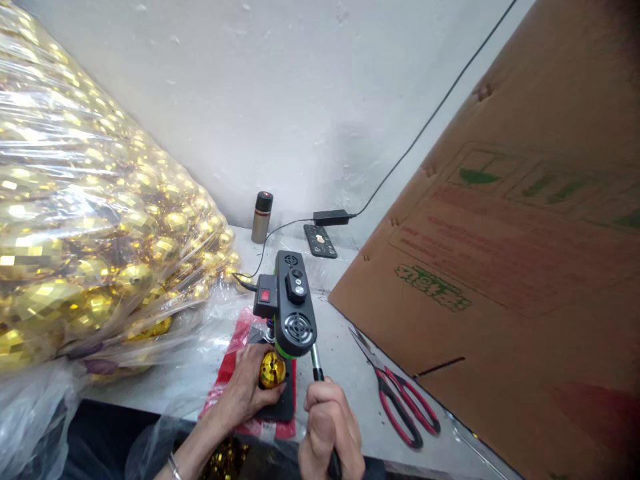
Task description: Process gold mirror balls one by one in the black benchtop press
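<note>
My left hand is closed around a shiny gold faceted ball, fingers and thumb on its sides. The ball sits below the head of a small black bench machine, which has round vents and a box with a red switch. Where the ball meets the machine is hidden under the head. My right hand is wrapped round the black-gripped lever on the machine's right side. The black base rests on red plastic sheeting.
A large clear bag of gold balls fills the left. Red-and-black scissors lie right of the lever, beside a big cardboard box. Behind the machine are a capped bottle, a phone-like black slab and a power adapter.
</note>
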Tool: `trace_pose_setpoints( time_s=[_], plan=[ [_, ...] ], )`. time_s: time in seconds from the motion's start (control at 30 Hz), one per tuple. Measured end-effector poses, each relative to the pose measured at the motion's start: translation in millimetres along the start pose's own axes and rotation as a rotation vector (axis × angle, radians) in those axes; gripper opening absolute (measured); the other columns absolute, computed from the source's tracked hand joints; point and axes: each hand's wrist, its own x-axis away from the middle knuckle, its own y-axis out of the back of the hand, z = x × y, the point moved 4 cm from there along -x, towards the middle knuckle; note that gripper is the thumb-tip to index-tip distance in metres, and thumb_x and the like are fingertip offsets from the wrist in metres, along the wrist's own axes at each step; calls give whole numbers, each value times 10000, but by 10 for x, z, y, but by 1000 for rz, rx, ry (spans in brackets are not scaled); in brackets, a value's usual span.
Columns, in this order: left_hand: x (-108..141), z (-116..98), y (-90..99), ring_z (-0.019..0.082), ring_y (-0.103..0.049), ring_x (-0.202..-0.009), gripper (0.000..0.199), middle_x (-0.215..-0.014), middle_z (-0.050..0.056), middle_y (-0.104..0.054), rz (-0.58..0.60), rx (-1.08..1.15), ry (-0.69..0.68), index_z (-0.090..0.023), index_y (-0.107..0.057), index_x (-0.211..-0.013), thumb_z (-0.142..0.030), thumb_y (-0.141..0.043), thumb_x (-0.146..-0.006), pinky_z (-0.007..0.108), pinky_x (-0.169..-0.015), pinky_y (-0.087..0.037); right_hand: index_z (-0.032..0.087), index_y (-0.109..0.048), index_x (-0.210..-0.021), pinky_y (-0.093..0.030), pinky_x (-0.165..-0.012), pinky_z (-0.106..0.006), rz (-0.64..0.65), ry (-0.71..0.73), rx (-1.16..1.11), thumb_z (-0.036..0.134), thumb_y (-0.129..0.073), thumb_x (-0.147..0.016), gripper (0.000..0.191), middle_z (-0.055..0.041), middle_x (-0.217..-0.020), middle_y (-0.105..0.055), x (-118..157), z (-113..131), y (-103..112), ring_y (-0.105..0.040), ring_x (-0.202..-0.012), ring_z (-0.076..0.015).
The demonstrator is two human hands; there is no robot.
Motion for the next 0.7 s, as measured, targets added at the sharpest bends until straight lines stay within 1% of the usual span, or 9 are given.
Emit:
trace_pose_setpoints(
  time_s=[0.07, 0.1, 0.2, 0.23, 0.33, 0.37, 0.5, 0.63, 0.7],
  plan=[
    [3, -14, 9, 333, -632, -1051, 423, -1101, 93, -710, -9, -4, 1, -217, -662, -1145, -262, -778, -741, 493, -969, -497, 222, -437, -716, -491, -863, -293, -60, -23, 23, 135, -370, -1077, 377, 60, -693, -508, 58, -33, -35, -489, -609, -87],
    [4, -21, 12, 333, -633, -1049, 418, -1099, 92, -711, -15, -5, 1, -218, -663, -1142, -264, -779, -743, 490, -963, -501, 223, -432, -708, -493, -881, -295, -93, -11, 23, 149, -368, -1083, 388, 66, -682, -498, 71, -39, -49, -472, -591, -85],
    [0, -31, 10, 337, -637, -1040, 416, -1090, 92, -717, -24, -8, 3, -221, -668, -1134, -274, -786, -739, 490, -952, -509, 225, -412, -683, -499, -862, -273, -164, 57, 13, 186, -387, -1088, 407, 76, -650, -466, 80, -36, -81, -420, -546, -81],
    [-3, -32, 5, 340, -639, -1038, 420, -1089, 94, -718, -24, -9, 5, -219, -670, -1133, -272, -787, -733, 494, -952, -510, 225, -409, -681, -499, -860, -269, -176, 53, 9, 194, -389, -1088, 409, 77, -649, -464, 83, -40, -89, -416, -546, -80],
    [-12, -33, -10, 344, -647, -1024, 433, -1080, 101, -721, -25, -7, 4, -212, -678, -1124, -249, -781, -705, 507, -951, -509, 224, -410, -680, -497, -886, -282, -196, -30, -3, 193, -380, -1088, 410, 72, -661, -472, 111, -81, -113, -431, -570, -86],
    [-14, -34, -12, 345, -649, -1025, 440, -1083, 104, -721, -27, -6, 3, -210, -679, -1127, -242, -775, -699, 509, -952, -507, 224, -411, -677, -497, -885, -285, -213, -31, -10, 192, -381, -1085, 411, 72, -657, -470, 125, -92, -118, -432, -569, -88],
    [-15, -37, -1, 349, -648, -1046, 444, -1106, 111, -722, -27, -5, 11, -212, -674, -1140, -245, -760, -705, 509, -958, -502, 229, -416, -662, -501, -797, -283, -280, 63, -55, 198, -399, -1069, 409, 72, -620, -448, 171, -156, -139, -422, -534, -94],
    [-10, -23, -2, 340, -644, -1034, 396, -1090, 104, -717, -13, -9, 11, -216, -672, -1108, -260, -761, -724, 495, -955, -502, 237, -434, -661, -503, -781, -298, -274, 99, -52, 192, -384, -1067, 412, 71, -594, -443, 190, -223, -143, -425, -511, -103],
    [-4, -5, -16, 335, -640, -1022, 396, -1076, 101, -711, -27, -15, 1, -214, -667, -1102, -256, -766, -721, 489, -948, -501, 238, -440, -665, -504, -783, -305, -261, 87, -43, 187, -381, -1066, 408, 68, -598, -455, 197, -235, -137, -437, -517, -106]
  ],
)
